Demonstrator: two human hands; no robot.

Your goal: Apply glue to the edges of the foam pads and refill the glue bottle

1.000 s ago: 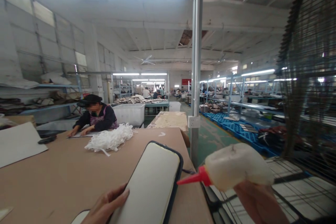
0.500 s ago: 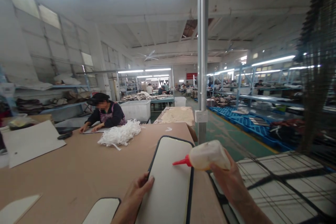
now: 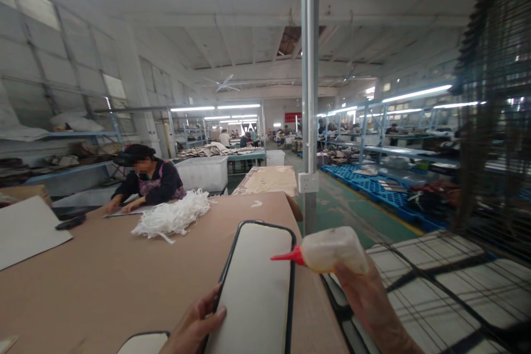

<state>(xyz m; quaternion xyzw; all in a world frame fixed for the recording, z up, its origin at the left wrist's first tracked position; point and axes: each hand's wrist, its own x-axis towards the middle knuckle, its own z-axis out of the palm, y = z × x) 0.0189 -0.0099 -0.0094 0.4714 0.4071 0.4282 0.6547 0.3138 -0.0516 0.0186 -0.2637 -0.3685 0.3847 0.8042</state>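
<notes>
A long white panel with a dark rounded border slants up over the near edge of the brown table. My left hand grips its left edge, thumb on the white face. In my right hand is a translucent squeeze bottle, tipped on its side. The bottle's red nozzle points left, over the upper right part of the panel. Whether the tip touches the surface I cannot tell. Another dark-edged panel lies at the bottom, left of my left hand.
Across the table a person in a dark cap works beside a heap of white strips. A white sheet lies at left. A metal post stands ahead; a wire rack with white panels is on the right.
The view has turned slightly to the right, so the surroundings sit further left. The panel's top end appears a little lower and further left, while the bottle stays near the same spot in the picture.
</notes>
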